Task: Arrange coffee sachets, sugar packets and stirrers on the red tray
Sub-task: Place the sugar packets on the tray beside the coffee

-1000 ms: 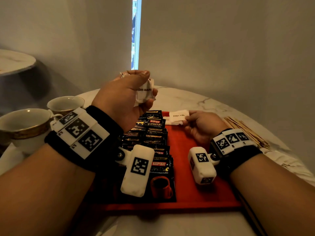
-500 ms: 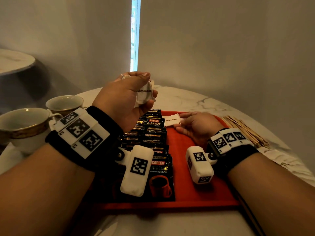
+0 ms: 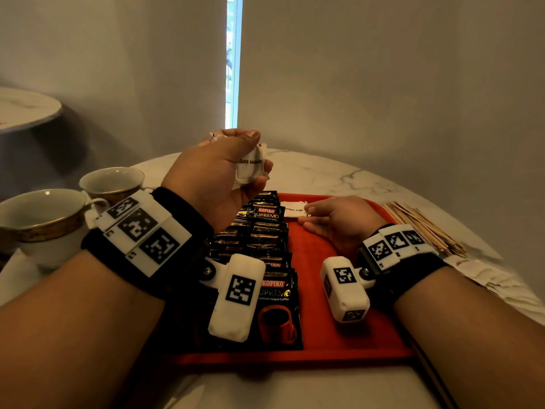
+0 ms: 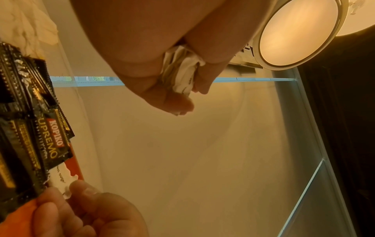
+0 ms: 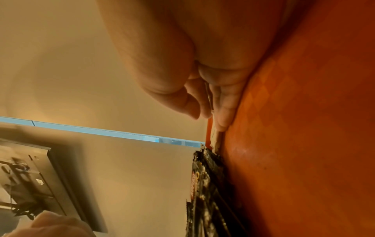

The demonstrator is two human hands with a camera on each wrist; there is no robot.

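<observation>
White sugar packets (image 3: 250,168) in hands (image 3: 218,172).

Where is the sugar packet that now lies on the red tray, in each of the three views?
Head: sugar packet at the tray's far edge, under the right hand's fingertips.
Left wrist: lower left, beside the Kopiko sachets.
Right wrist: a thin edge-on sliver beyond the fingertips.
Shared landmark: the Kopiko sachets.

Two cups (image 3: 44,219) on marble table (image 3: 339,175)
</observation>
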